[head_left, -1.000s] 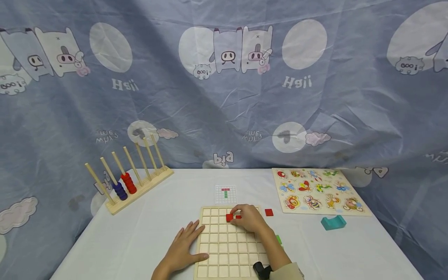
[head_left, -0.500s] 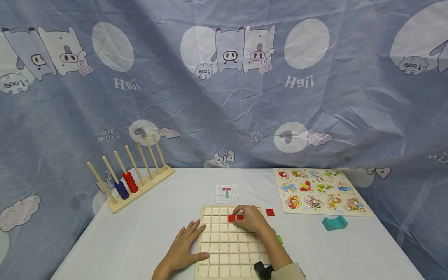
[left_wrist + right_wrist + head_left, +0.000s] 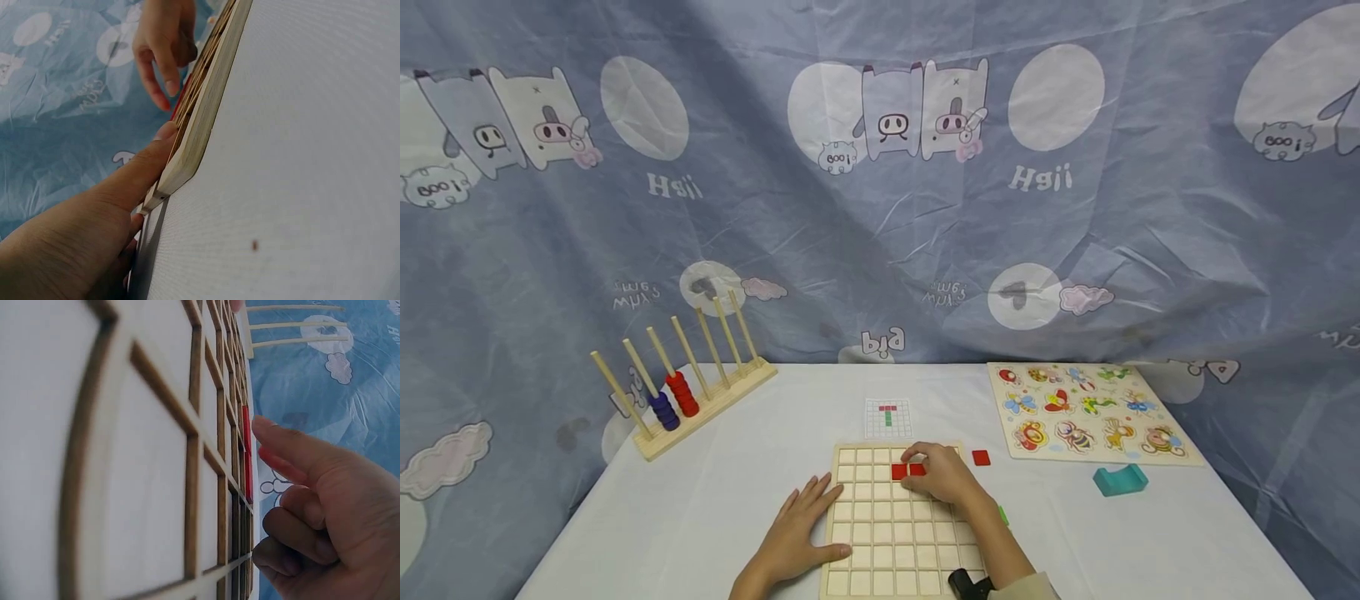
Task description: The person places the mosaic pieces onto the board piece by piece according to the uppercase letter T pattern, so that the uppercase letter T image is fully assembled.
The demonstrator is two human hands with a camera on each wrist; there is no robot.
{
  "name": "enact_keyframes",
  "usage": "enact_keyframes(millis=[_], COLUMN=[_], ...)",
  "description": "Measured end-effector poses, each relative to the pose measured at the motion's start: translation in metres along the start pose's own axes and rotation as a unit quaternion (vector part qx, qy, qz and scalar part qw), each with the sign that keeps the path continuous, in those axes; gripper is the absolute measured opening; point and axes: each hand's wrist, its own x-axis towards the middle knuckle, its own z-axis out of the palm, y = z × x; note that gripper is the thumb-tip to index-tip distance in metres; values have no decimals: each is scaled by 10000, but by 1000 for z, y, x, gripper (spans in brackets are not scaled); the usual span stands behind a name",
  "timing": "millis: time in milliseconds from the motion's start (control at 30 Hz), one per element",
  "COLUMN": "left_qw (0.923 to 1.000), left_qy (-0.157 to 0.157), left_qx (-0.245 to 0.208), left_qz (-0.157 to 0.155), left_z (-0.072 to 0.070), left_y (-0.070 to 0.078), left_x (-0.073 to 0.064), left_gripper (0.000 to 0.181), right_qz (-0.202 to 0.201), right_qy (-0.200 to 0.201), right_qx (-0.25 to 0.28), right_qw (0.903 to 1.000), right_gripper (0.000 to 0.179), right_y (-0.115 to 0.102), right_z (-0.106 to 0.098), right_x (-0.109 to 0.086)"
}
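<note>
Blue-grey cartoon-print cloth [image 3: 850, 233] hangs behind a white-covered table [image 3: 670, 517]. Over the far part of a wooden grid board [image 3: 883, 510], the right hand [image 3: 947, 473] reaches with thumb and index finger apart and its other fingers curled; no piece shows pinched between them. Close by the fingertips, two red square tiles [image 3: 899, 472] lie side by side in neighbouring squares of the board, second row from the far edge, the right one partly covered by the hand. On the board's left edge, the left hand [image 3: 799, 529] rests with its fingers spread, its thumb on the frame.

Just beyond the board lies a pattern card [image 3: 888, 418] showing a T with a red bar and a green stem. To the right of the board is a loose red tile [image 3: 981, 457], and a green piece [image 3: 1003, 516] shows partly behind the right forearm. A black device [image 3: 968, 584] sits beside the beige right sleeve [image 3: 1028, 587]. Farther right lie a teal curved block [image 3: 1121, 480] and a wooden insect puzzle [image 3: 1093, 414]; at far left, a wooden peg abacus [image 3: 711, 404] carries blue rings [image 3: 664, 411] and red rings [image 3: 682, 393].
</note>
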Motion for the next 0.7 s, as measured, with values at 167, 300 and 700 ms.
enact_keyframes(millis=[167, 300, 700], left_qw=[10000, 9999, 9998], left_qy=[49, 105, 1], left_qx=[-24, 14, 124], left_qz=[53, 76, 134], left_z=[1, 1, 2], left_y=[-1, -1, -5], left_x=[0, 0, 0], left_gripper=[87, 87, 89], right_qz=[-90, -278, 316], right_qy=[200, 461, 1134], right_qx=[317, 526, 56], right_qw=[9993, 9972, 9930], right_gripper=[24, 21, 25], right_y=[-9, -20, 25], right_z=[-10, -29, -93], right_x=[-4, -9, -38])
